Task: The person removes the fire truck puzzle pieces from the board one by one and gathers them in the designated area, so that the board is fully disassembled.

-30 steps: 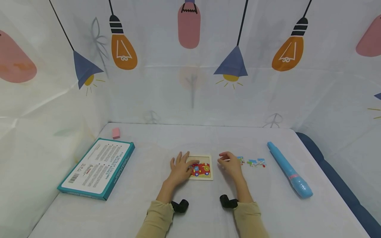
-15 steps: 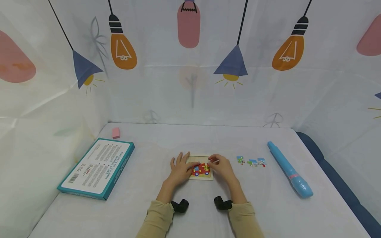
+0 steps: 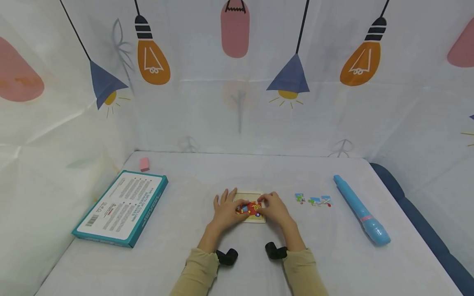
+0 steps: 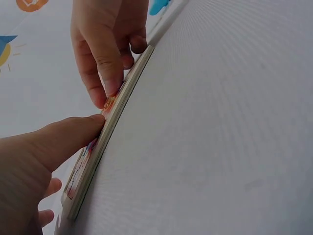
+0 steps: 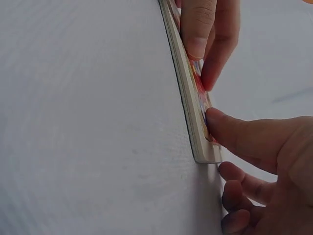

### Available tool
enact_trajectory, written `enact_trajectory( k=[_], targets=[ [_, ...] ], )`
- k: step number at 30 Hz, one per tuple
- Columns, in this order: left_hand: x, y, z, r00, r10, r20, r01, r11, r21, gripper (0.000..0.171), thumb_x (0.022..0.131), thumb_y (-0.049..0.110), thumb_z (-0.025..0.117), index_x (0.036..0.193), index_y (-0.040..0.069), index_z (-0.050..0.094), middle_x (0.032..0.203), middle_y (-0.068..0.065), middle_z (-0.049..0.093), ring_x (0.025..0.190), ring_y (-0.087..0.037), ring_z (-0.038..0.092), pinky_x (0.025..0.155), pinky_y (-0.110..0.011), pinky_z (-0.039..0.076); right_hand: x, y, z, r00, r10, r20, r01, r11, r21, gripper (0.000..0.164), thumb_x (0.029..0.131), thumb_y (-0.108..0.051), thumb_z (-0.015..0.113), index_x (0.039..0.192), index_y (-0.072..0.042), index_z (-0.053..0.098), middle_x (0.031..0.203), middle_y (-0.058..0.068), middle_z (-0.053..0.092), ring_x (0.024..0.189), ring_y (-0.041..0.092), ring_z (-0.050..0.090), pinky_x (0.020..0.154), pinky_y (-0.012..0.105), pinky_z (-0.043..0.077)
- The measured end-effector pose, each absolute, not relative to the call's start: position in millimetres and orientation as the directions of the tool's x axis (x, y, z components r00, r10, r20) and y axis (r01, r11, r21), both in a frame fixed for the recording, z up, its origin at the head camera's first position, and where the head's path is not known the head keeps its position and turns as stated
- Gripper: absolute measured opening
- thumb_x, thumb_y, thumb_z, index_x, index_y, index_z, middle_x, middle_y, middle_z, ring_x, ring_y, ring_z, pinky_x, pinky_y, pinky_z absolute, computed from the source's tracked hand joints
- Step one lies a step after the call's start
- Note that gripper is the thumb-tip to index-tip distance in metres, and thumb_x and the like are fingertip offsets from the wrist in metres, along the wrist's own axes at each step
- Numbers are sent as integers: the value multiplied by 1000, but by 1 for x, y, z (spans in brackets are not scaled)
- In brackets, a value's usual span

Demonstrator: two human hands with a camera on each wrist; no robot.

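A small jigsaw puzzle with a red car picture (image 3: 253, 208) lies in a pale wooden tray (image 3: 249, 196) at the table's middle. My left hand (image 3: 225, 214) pinches the left part of the car between thumb and index finger, its other fingers spread. At the car's right end, my right hand (image 3: 277, 210) pinches a puzzle piece by thumb and index finger. The car sits a little askew in the tray. In the left wrist view the right fingers (image 4: 110, 81) bear on the puzzle; the right wrist view shows the right thumb (image 5: 227, 127) at its edge.
Loose puzzle pieces (image 3: 320, 201) lie right of the tray, one piece (image 3: 299, 198) nearer to it. Further right is a light-blue wand-shaped thing (image 3: 361, 211). A teal-edged box (image 3: 122, 207) lies at the left, with a pink block (image 3: 144, 164) behind it.
The right hand has come left from beside the loose pieces to the tray and grips the car's right end. The left thumb has moved in under the car, which has shifted and tilted slightly.
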State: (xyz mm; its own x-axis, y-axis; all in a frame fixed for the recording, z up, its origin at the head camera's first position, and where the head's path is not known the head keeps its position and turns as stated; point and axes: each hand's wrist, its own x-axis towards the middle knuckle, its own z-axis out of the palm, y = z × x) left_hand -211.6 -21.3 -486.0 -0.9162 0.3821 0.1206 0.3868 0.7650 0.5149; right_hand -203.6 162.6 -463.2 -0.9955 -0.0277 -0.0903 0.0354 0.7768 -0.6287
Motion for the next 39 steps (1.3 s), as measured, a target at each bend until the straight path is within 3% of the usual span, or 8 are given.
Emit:
enact_trajectory(
  k=[6,14,20,24,34,39],
  targets=[
    [-213,-21,-488,-923,367,116,371,765,527,36,78,41,70,110,27,67,146,-13,33,135,-41,19,103,-63,5,-206,163,-464,-997,-32,-64,20,735,-678,22,73,-8,76,87,-8,60,98,11,50,91,27,50,84,45,42],
    [-213,-19,-489,-934,339,112,346,779,523,35,76,42,70,108,27,68,145,-12,35,135,-41,20,103,-63,5,-206,163,-464,-998,-10,-61,41,633,-773,15,77,-2,69,89,-5,62,81,4,61,72,16,53,63,30,43],
    [-211,-6,-487,-955,276,104,290,811,508,38,70,54,71,94,24,67,143,-12,37,135,-41,19,101,-67,8,-206,165,-465,-998,-6,-65,48,618,-784,11,77,-2,69,88,-4,67,81,4,65,76,17,57,68,31,45],
    [-209,-1,-484,-963,244,115,268,823,501,36,66,52,75,87,24,65,142,-13,39,135,-41,19,101,-67,10,-206,167,-465,-998,-2,-68,53,607,-793,10,78,-4,69,87,-3,66,82,5,64,77,17,56,68,31,45],
    [-208,-1,-486,-967,232,101,251,821,512,37,66,52,76,88,24,65,142,-12,39,135,-41,20,102,-66,9,-206,176,-462,-996,35,-84,90,515,-852,15,81,-3,67,95,-1,66,85,7,66,79,18,58,69,28,45],
    [-208,-1,-488,-966,232,116,258,818,513,36,65,51,77,88,25,65,142,-12,39,133,-41,23,101,-66,9,-206,186,-461,-996,63,-71,92,467,-879,23,84,-3,63,107,0,62,91,11,62,81,19,60,66,28,48]
  ],
)
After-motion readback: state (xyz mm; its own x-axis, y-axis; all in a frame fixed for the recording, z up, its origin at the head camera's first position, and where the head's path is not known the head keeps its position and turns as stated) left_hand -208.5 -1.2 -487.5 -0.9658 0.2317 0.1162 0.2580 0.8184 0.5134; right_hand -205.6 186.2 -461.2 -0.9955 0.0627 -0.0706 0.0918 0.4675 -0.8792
